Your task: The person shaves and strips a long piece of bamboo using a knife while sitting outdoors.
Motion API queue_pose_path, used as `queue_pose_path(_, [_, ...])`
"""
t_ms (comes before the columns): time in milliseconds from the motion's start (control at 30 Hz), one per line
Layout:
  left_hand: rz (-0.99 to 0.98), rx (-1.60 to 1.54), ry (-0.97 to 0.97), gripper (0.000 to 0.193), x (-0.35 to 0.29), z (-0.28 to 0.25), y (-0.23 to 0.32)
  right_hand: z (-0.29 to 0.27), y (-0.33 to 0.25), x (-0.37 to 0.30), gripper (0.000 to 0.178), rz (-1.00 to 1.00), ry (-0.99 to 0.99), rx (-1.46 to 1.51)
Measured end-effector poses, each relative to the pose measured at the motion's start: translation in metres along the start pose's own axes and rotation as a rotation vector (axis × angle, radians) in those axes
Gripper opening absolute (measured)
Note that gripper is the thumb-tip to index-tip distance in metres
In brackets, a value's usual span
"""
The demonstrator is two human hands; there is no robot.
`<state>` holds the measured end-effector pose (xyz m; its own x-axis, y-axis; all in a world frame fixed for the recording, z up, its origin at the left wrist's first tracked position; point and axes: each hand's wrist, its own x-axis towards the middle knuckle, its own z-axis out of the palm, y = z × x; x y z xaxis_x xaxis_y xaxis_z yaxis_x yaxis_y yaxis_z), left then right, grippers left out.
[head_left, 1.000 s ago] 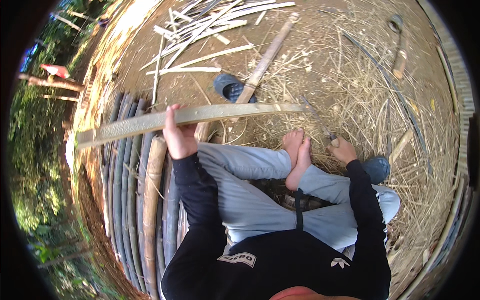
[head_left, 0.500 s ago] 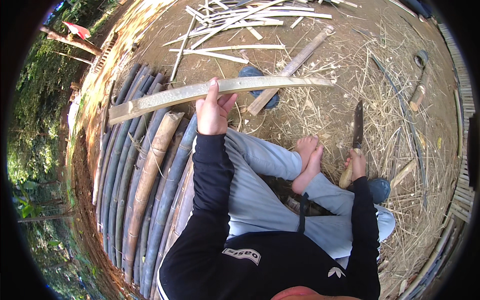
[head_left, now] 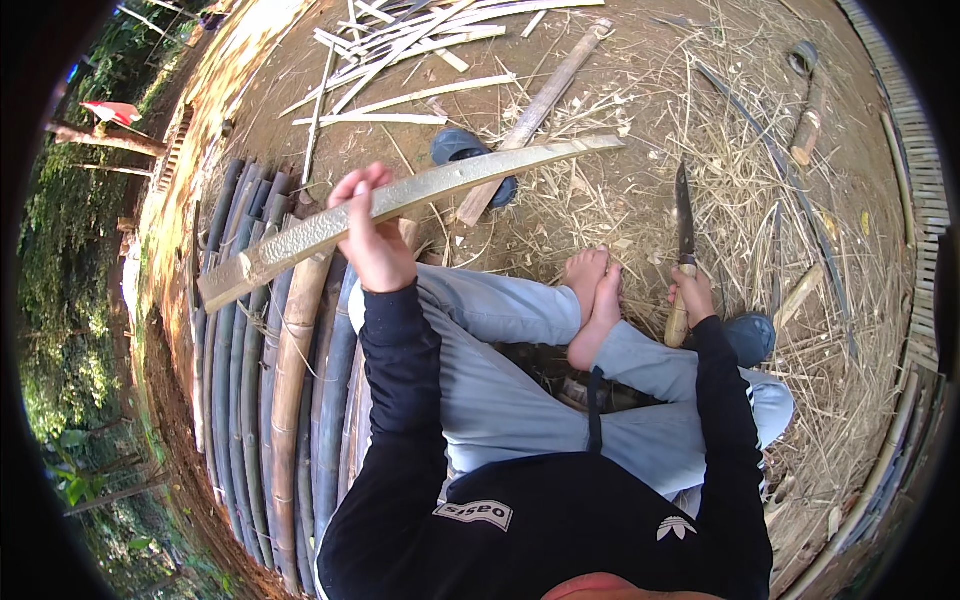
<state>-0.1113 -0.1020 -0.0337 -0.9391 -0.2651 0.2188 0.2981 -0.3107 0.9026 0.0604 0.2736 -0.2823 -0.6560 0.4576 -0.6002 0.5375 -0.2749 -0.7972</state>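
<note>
A long split bamboo strip [head_left: 470, 178], pale on its upward face, slants across in front of me with its right end higher and thinner. My left hand [head_left: 378, 245] holds it left of its middle, the thumb across the near face and the fingers partly loosened at the upper edge. On the right, my right hand [head_left: 696, 295] is closed around the wooden handle of a long knife [head_left: 685, 215]. The knife's dark blade points away from me, apart from the bamboo strip.
Dark bamboo poles [head_left: 250, 370] lie side by side at my left. Pale split strips [head_left: 410, 45] are heaped at the far side. A wooden plank [head_left: 540, 115] crosses a blue sandal [head_left: 462, 148]; another sandal [head_left: 750, 340] lies by my right arm. Shavings [head_left: 640, 215] litter the ground.
The bamboo strip has tilted, its left end now lower. My left hand has turned, and its fingers have shifted on the strip. The knife stays in my right hand; the whole view has shifted.
</note>
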Motion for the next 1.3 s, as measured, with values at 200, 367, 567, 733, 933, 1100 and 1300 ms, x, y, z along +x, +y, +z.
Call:
queue_pose_path(200, [0.152, -0.217, 0.053, 0.025, 0.011, -0.025, 0.013, -0.019, 0.015, 0.020, 0.022, 0.009, 0.036, -0.124])
queue_pose_path(367, [0.054, -0.252, 0.053, 0.025, 0.015, -0.037, 0.010, -0.008, 0.021, 0.020, 0.026, -0.018, 0.024, -0.245])
queue_pose_path(567, [-0.236, 0.161, -0.002, 0.029, 0.010, -0.022, 0.013, -0.007, 0.031, 0.025, 0.028, -0.028, 0.059, -0.280])
queue_pose_path(733, [-0.369, 0.140, -0.140, 0.034, 0.007, -0.017, 0.015, -0.022, 0.056, 0.044, 0.034, -0.052, 0.116, -0.388])
queue_pose_path(933, [-0.258, 0.267, -0.128, 0.038, -0.017, -0.013, 0.056, -0.012, 0.029, 0.022, 0.026, -0.071, 0.069, -0.391])
queue_pose_path(1100, [-0.467, 0.124, -0.070, 0.048, -0.011, -0.058, 0.067, -0.015, 0.032, 0.031, 0.044, -0.002, 0.061, -0.399])
queue_pose_path(1300, [0.076, -0.026, 0.174, 0.043, -0.010, -0.075, 0.111, -0.014, 0.034, 0.026, 0.051, -0.034, 0.083, -0.491])
